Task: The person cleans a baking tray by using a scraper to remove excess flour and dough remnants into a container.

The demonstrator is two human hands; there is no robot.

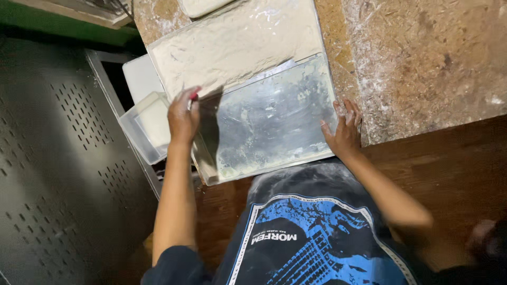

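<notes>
A large metal tray (274,121) lies on a flour-dusted work surface. Pale flour or dough (232,45) covers its far half, and the near half is scraped almost bare. My left hand (182,119) is at the tray's left edge, shut on a small tool with a red tip (195,96) whose blade is hidden. My right hand (344,129) rests flat against the tray's right edge with its fingers spread.
A clear plastic tub (145,126) holding pale powder sits just left of the tray, below my left hand. A perforated dark metal panel (58,158) fills the left side. The rough floury tabletop (422,58) extends to the right, with a dark wooden front (454,169) below it.
</notes>
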